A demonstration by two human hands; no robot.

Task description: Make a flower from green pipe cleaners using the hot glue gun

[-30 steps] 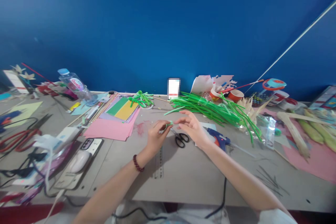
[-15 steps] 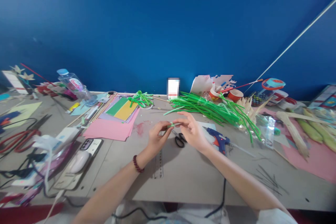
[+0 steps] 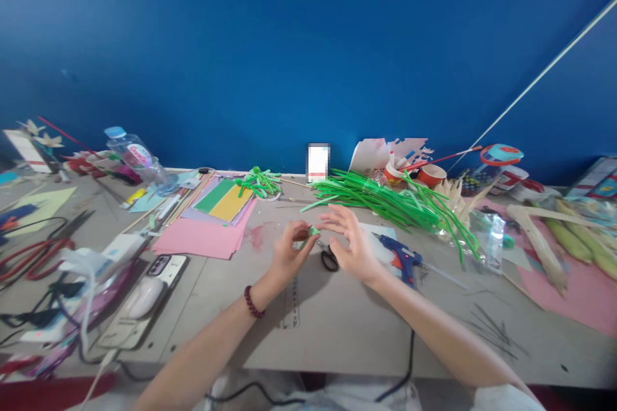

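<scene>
My left hand [image 3: 288, 252] is closed in a pinch on a small pale green piece [image 3: 313, 230] held above the grey table [image 3: 337, 321]. My right hand [image 3: 351, 241] hovers just right of it with fingers spread and nothing in them. Black-handled scissors [image 3: 328, 257] lie on the table between and below the two hands. A blue glue gun [image 3: 401, 254] rests just right of my right wrist.
A heap of green straws [image 3: 395, 202] lies behind the hands. Pink and coloured paper sheets [image 3: 212, 221] sit to the left, with a phone and white mouse [image 3: 144, 295] nearer. Cups, a bottle [image 3: 137, 154] and corn husks [image 3: 554, 231] line the back and right.
My right hand let go of the green piece and opened its fingers, drawing slightly away. My left hand keeps its pinch on the piece.
</scene>
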